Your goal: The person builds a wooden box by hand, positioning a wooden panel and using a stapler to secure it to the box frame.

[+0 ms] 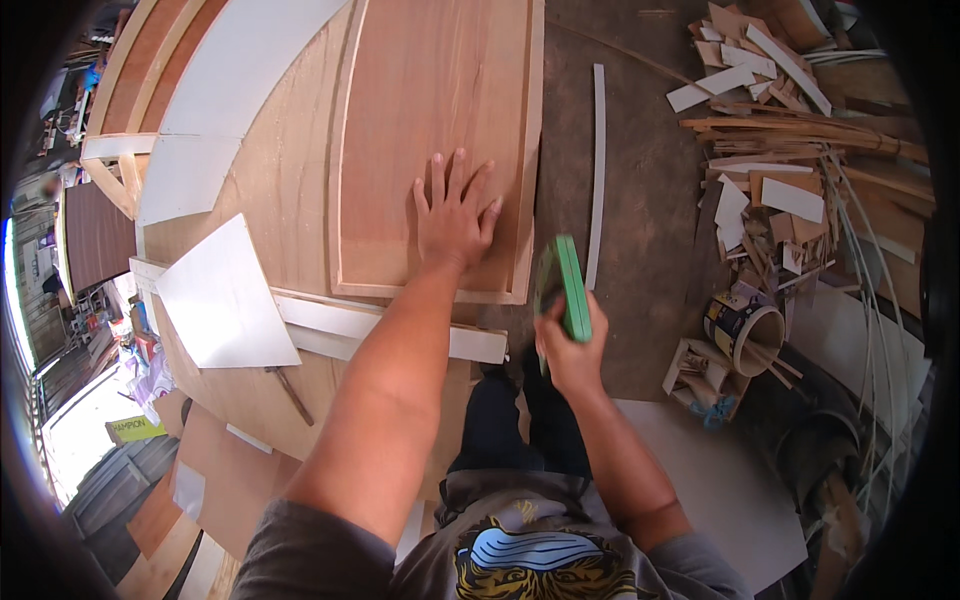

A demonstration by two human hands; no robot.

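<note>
My left hand (458, 222) lies flat with spread fingers on a reddish-brown wooden panel (420, 90). Pale wood strips (534, 130) run along the panel's edges like a frame. Beyond the panel's near right corner, my right hand (572, 348) is wrapped round a green hand tool (572, 290). The tool is held upright above the floor and slightly blurred; its exact kind cannot be made out. Beneath my left forearm pass white-faced wood strips (470, 343), partly hidden by it.
A white board (228, 295) and a hammer-like tool (290, 392) lie on the plywood at left. A long thin strip (597, 170) rests on the floor. Wood scraps (770, 60), a bucket (750, 330) and a small wooden box (700, 378) stand at right.
</note>
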